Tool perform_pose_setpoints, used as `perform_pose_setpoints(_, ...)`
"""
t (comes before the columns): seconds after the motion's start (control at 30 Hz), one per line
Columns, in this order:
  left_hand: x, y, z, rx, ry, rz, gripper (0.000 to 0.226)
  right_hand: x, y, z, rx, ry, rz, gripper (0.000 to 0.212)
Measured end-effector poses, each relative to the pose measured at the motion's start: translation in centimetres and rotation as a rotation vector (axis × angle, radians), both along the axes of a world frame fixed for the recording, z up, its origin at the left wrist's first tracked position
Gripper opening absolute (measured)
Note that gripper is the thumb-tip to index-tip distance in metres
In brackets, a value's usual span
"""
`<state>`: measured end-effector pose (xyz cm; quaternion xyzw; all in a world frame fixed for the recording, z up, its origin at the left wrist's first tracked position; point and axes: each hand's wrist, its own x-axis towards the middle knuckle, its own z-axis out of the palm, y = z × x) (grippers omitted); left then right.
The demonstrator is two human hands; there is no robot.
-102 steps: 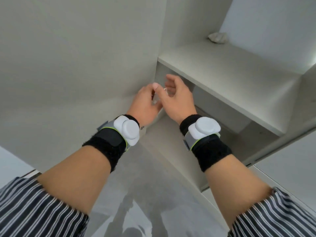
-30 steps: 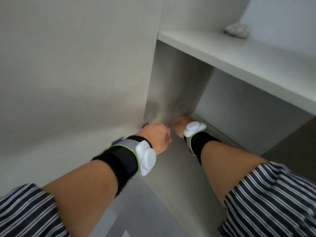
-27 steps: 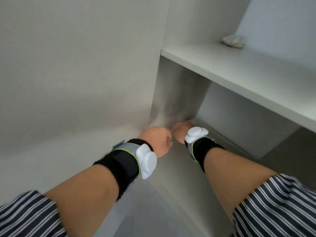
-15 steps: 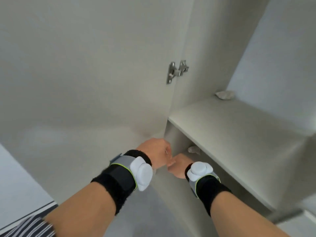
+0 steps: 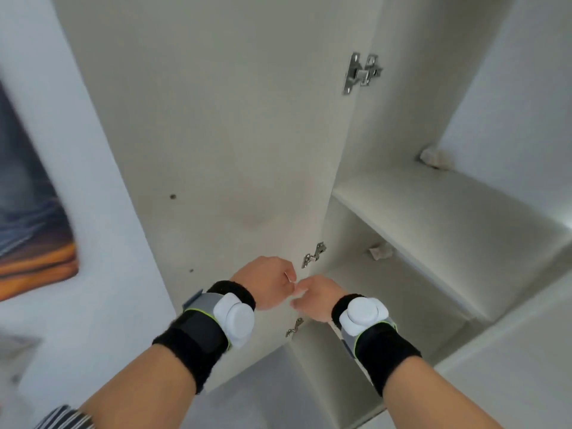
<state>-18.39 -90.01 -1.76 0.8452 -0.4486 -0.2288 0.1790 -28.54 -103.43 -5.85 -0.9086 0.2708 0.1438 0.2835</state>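
Observation:
An off-white cupboard door [image 5: 232,134] stands open on the left of the cupboard. It hangs on an upper hinge [image 5: 360,72], a middle hinge [image 5: 314,258] and a lower hinge [image 5: 294,327]. My left hand [image 5: 266,283] is curled just left of the middle hinge, and a thin pale sliver shows at its fingertips. My right hand [image 5: 315,300] is curled beside it, its fingertips meeting those of the left. Whether the right hand holds anything is hidden. Both wrists wear black bands with white discs.
The upper shelf [image 5: 433,212] carries a crumpled pale lump [image 5: 433,156] at its back. A similar lump [image 5: 380,251] lies on the lower shelf [image 5: 387,289]. A dark and orange picture [image 5: 28,227] hangs on the left wall. Grey floor [image 5: 263,397] lies below.
My hands came out of the low corner of the cupboard and rose to the level of the middle hinge, staying together. The view tilted up and left, showing the hinges and the picture.

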Motion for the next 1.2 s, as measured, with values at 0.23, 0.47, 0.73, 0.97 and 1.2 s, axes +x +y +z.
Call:
perform_pose_setpoints(0.23,-1.2,7.6,22.2,-0.293,-0.103,0.131,0.026,0.1,6.4,21.7,-0.048,-0.092,0.038,0.036)
perform_pose_setpoints(0.47,-1.0,14.5,32.6,-0.817,-0.493,0.327,0.017,0.2,11.6,32.6,-0.129,-0.172,0.041,0.038)
perform_pose_setpoints(0.73,2.6,16.4,36.4,-0.769,-0.251,0.635,0.085,-2.2,13.5,37.8,-0.175,-0.236,-0.045,0.037)
perform_pose_setpoints(0.97,1.6,15.0,36.8,-0.643,-0.201,0.677,0.058,-7.1,12.9,38.1,-0.211,-0.24,-0.098,0.043)
perform_pose_setpoints(1.2,-10.1,12.1,34.7,-0.86,-0.319,0.569,0.032,-14.0,10.9,39.5,-0.294,-0.229,-0.105,0.046)
